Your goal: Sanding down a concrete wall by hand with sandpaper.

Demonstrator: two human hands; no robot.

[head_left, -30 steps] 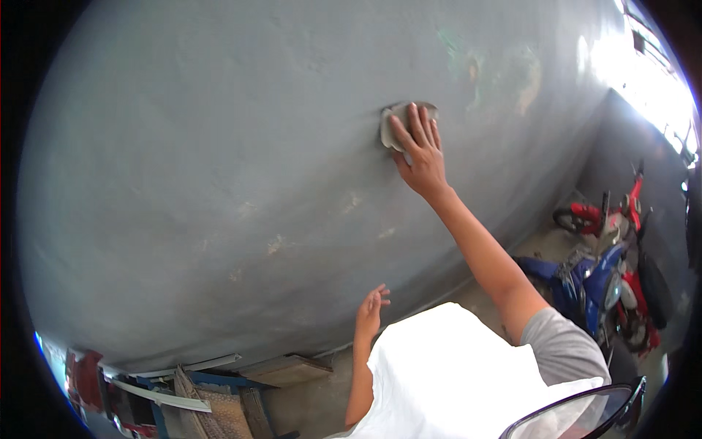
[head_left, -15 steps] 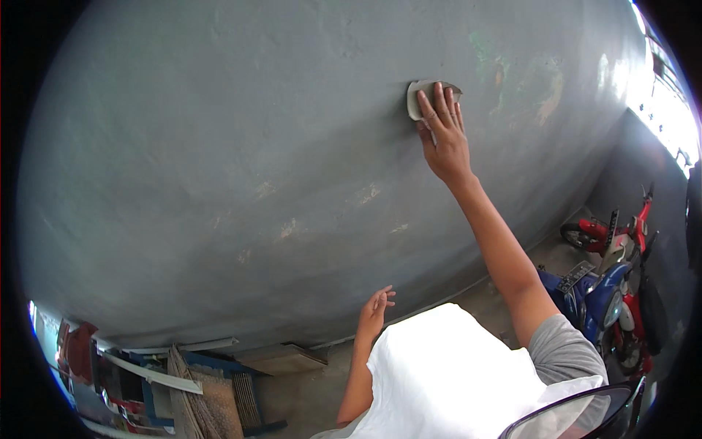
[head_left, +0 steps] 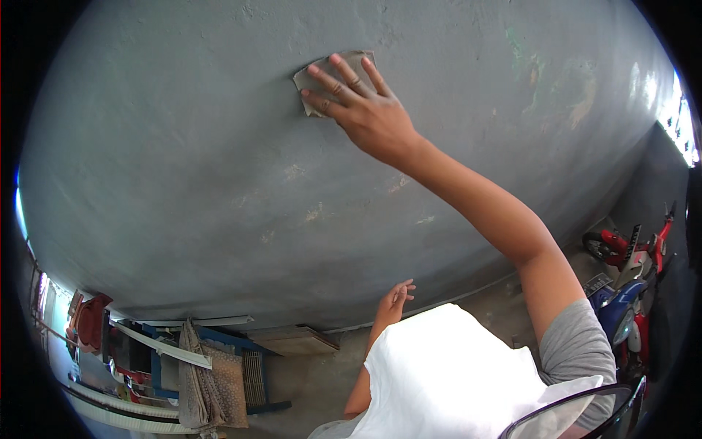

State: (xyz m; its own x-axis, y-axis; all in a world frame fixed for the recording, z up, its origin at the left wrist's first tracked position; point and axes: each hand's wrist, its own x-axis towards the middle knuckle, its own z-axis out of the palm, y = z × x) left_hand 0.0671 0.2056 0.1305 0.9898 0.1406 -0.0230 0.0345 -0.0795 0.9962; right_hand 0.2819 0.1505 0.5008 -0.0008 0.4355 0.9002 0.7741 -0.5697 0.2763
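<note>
My right hand [head_left: 365, 117] is high on a grey wall [head_left: 183, 146], its fingers spread and pressed over a piece of sandpaper [head_left: 304, 81]. The sheet is grey-beige and bent, held against the wall under the fingers; its edges show past the fingertips. Part of it is hidden by the hand. Low in the middle, my left hand [head_left: 397, 296] hangs in front of the foot of the wall with loosely curled fingers set apart. Nothing shows in it. Pale scuffed patches [head_left: 314, 212] mark the wall below the sandpaper, and greenish ones lie to its right.
Red and blue motorbikes [head_left: 620, 311] stand at the lower right by the side wall. On the lower left are a blue frame [head_left: 254, 380], a patterned cloth [head_left: 228, 388], a flat board [head_left: 296, 341] and a red-brown chair [head_left: 91, 322]. A white shape covers the lower middle.
My right hand has slid the sandpaper leftward and slightly up along the wall, its fingers now spread wider. My left hand stays low. The view has shifted a little.
</note>
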